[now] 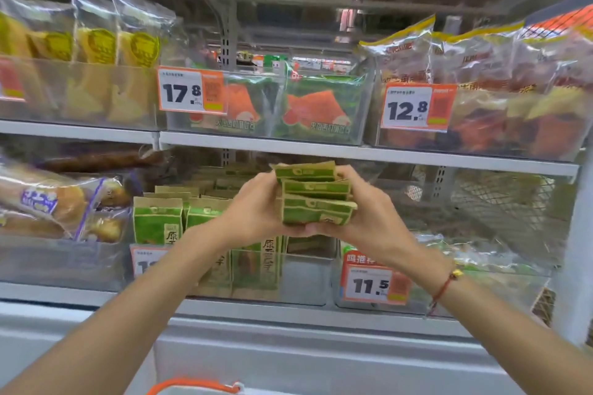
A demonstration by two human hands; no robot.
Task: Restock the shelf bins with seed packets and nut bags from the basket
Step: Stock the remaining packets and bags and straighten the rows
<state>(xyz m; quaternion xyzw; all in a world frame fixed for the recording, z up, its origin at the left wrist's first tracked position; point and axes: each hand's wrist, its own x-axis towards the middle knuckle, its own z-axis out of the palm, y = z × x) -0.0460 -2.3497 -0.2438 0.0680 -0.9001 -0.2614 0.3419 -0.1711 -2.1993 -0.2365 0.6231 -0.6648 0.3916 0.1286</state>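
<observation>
Both hands hold a stack of green and tan seed packets [313, 194] in front of the lower shelf. My left hand [256, 207] grips the stack's left side and my right hand [369, 212] its right side and bottom. Below and behind the stack is a clear shelf bin [305, 279] with upright rows of the same green packets [157, 221] filling its left part. The bin's right part looks bare. The orange rim of the basket [192, 385] shows at the bottom edge.
The upper shelf [353, 152] carries clear bins of bagged snacks with price tags 17.8 [191, 91] and 12.8 [415, 107]. Bread bags [57, 202] lie at the lower left. A bin tagged 11.5 [373, 284] stands at the lower right, wire mesh behind it.
</observation>
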